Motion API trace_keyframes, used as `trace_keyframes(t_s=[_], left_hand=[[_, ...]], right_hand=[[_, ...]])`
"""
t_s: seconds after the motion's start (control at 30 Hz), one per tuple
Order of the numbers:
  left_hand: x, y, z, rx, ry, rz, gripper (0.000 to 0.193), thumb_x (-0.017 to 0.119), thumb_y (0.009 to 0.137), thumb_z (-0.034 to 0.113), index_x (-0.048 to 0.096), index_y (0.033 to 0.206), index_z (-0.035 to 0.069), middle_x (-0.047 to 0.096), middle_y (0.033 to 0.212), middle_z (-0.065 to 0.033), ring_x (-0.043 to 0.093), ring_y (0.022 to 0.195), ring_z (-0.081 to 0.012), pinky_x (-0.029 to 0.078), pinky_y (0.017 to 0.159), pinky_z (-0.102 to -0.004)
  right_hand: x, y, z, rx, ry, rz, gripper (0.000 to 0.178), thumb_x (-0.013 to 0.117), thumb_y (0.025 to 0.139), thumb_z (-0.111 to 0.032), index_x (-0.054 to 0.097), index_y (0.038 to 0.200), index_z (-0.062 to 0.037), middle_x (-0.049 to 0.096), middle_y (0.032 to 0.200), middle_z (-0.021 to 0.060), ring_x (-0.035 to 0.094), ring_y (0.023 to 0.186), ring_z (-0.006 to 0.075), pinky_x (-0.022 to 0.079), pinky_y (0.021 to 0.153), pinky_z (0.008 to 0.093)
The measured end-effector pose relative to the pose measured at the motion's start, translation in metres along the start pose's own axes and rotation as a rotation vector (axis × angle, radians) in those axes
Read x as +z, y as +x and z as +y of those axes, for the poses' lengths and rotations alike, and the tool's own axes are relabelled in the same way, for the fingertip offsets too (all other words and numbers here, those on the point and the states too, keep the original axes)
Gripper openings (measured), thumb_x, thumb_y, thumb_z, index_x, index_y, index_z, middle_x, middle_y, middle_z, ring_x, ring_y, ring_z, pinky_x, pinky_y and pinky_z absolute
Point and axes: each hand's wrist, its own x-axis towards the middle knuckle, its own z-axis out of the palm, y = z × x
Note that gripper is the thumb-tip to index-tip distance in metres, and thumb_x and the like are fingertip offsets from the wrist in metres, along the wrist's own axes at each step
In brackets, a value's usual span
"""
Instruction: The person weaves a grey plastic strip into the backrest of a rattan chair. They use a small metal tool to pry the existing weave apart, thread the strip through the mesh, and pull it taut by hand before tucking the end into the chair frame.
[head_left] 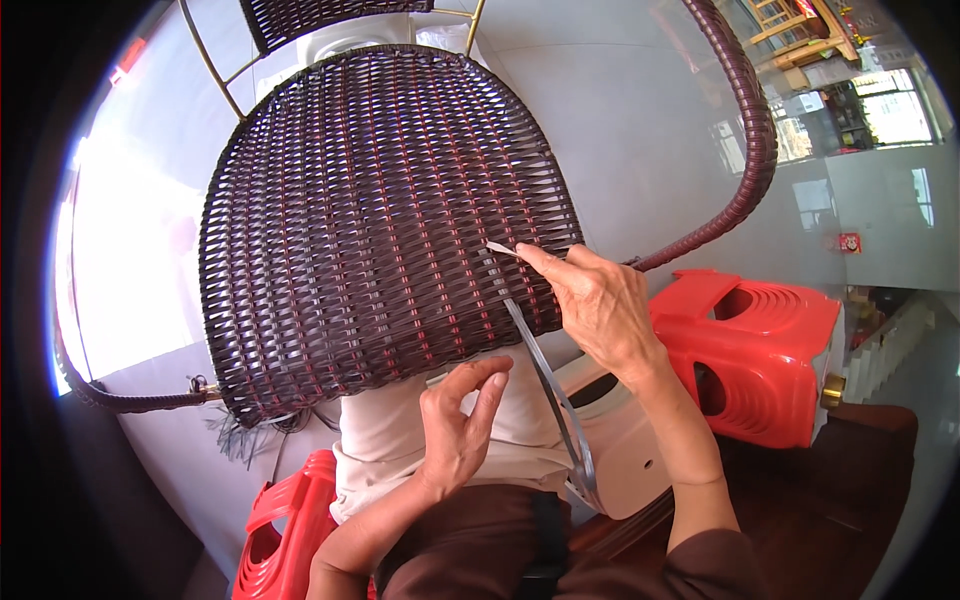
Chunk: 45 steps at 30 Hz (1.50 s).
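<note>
A dark brown woven chair seat [380, 220] with reddish strands lies before me, its near edge over my lap. In my right hand [605, 310], at the right side of the weave, a thin pale flat piece [502, 249] is pinched, its tip against the strands; I cannot tell if it is a tool or a strip end. A grey flat strip [545, 375] comes out of the weave below that hand and hangs in a loop beside my leg. My left hand [460, 420] is just off the near edge, thumb and forefinger brought together; what they hold, if anything, is hidden.
A wrapped brown curved frame tube [757, 150] rises at the right; another wrapped tube [135, 402] is at left. Red plastic stools [760, 350] stand at right and lower left [290, 530]. Loose strip ends [245, 435] hang under the seat's left corner. Another woven panel [320, 15] is beyond.
</note>
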Motion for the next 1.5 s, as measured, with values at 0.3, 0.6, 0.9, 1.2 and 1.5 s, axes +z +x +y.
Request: trace_keyframes(t_s=[0.3,0.6,0.9,1.2,1.5], left_hand=[[0.013,0.019,0.014,-0.332,-0.395,-0.038,0.029,0.062,0.091,0.024,0.067,0.091,-0.005,0.069,0.08,-0.0084,0.062,0.068,-0.0107,0.045,0.059,-0.0228],[0.017,0.021,0.016,-0.379,-0.268,0.016,0.027,0.073,0.083,0.021,0.061,0.073,-0.002,0.059,0.061,-0.0023,0.052,0.049,-0.0056,0.041,0.043,-0.019],[0.028,0.028,0.018,-0.33,-0.157,0.056,0.035,0.077,0.078,0.024,0.061,0.063,-0.003,0.052,0.05,0.0014,0.041,0.048,-0.0025,0.034,0.041,-0.0215],[0.032,0.032,0.013,-0.37,-0.13,0.063,0.028,0.068,0.084,0.018,0.062,0.069,-0.005,0.056,0.052,-0.0034,0.047,0.047,-0.0049,0.039,0.046,-0.0238],[0.032,0.029,0.011,-0.359,-0.164,0.075,0.026,0.063,0.087,0.016,0.064,0.073,-0.005,0.053,0.049,-0.0033,0.049,0.045,-0.0054,0.038,0.044,-0.0239]], right_hand=[[-0.003,0.004,-0.002,-0.028,-0.095,-0.045,0.035,0.055,0.083,-0.008,0.066,0.115,-0.0186,0.053,0.067,0.0077,0.058,0.052,0.0268,0.047,0.047,0.0388],[-0.007,0.004,-0.003,-0.07,-0.141,-0.082,0.035,0.055,0.083,-0.009,0.065,0.116,-0.0171,0.054,0.072,0.0091,0.059,0.055,0.0252,0.048,0.049,0.0371],[-0.007,0.01,0.002,-0.23,-0.229,-0.107,0.037,0.057,0.082,-0.01,0.062,0.118,-0.0087,0.058,0.075,0.0097,0.062,0.056,0.0205,0.049,0.049,0.0331],[-0.009,0.01,0.006,-0.204,-0.191,-0.053,0.038,0.055,0.081,-0.007,0.062,0.118,-0.013,0.058,0.079,0.0113,0.064,0.062,0.0254,0.052,0.052,0.0366],[-0.008,0.015,0.005,-0.185,-0.118,-0.022,0.043,0.052,0.08,0.0,0.066,0.116,-0.0186,0.05,0.074,0.0107,0.058,0.058,0.0273,0.049,0.052,0.0391]])
